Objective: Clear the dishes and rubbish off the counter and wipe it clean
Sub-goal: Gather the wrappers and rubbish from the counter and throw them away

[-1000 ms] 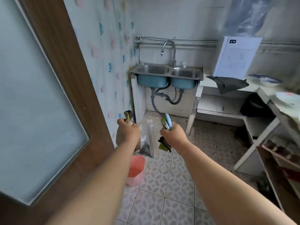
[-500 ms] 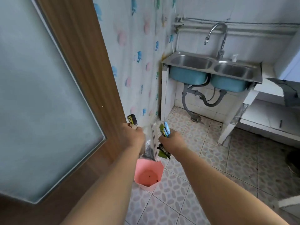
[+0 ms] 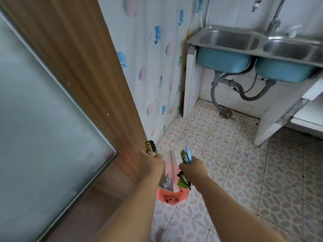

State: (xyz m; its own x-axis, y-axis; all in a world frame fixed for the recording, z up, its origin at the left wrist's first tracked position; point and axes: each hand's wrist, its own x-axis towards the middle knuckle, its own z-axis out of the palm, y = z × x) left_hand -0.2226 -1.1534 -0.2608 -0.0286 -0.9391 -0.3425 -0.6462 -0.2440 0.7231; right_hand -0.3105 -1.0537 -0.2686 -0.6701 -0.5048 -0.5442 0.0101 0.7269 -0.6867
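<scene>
1. Rubbish: both hands carry wrappers, held above a pink bin [image 3: 172, 198] on the tiled floor [image 3: 244, 180].
2. Left hand [image 3: 153, 165]: fist clamped on a black-and-yellow wrapper [image 3: 150, 146] sticking up out of it, plus a clear plastic bag [image 3: 168, 173] hanging down toward the bin.
3. Right hand [image 3: 191, 169]: fist clamped on a bunch of green and blue wrappers [image 3: 186, 156]; ends poke out above and below the fist.
4. Bin: open top, dark bits on its bottom, directly under the hands, just beside the wooden door [image 3: 83, 70].
5. Double steel sink [image 3: 258, 40] stands well apart, upper right, grey drain pipes under it.
</scene>
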